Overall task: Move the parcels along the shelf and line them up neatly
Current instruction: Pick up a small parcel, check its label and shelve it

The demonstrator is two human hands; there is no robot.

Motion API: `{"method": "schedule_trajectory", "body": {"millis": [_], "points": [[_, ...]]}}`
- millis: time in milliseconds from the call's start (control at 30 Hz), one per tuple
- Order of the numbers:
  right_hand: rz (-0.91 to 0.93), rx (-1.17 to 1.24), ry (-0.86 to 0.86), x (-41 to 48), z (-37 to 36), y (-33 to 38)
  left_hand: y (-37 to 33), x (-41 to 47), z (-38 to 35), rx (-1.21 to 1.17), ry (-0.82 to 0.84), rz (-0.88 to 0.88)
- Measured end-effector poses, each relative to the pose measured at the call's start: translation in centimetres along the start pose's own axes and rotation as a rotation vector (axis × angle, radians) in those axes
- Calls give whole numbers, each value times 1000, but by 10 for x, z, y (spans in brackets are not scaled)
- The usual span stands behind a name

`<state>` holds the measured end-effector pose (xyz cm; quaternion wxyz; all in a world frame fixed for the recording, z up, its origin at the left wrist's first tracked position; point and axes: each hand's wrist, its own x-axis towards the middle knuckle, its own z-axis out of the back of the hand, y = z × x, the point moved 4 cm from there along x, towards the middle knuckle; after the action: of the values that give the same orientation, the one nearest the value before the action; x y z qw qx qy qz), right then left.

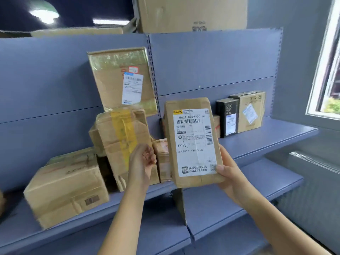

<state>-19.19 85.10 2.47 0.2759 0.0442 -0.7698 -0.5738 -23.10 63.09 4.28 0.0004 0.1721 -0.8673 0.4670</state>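
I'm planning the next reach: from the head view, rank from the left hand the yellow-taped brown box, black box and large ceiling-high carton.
1. Yellow-taped brown box, just behind the left hand.
2. Black box, far right on shelf.
3. Large carton, atop the shelving.

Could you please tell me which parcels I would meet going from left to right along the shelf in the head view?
Large brown box → yellow-taped box → labelled parcel held by the right hand → black box → brown box with tilted label.
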Motion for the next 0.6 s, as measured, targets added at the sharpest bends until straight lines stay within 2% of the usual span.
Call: {"method": "schedule_trajectory", "body": {"millis": [333,467,600], "points": [[138,-126,-586,-131,195,71,164,-29,-211,11,406,239],[155,-176,-707,-158,258,86,222,-35,-283,-5,553,324],[156,-246,-749,-153,320,94,272,-19,-347,-18,652,353]]}}
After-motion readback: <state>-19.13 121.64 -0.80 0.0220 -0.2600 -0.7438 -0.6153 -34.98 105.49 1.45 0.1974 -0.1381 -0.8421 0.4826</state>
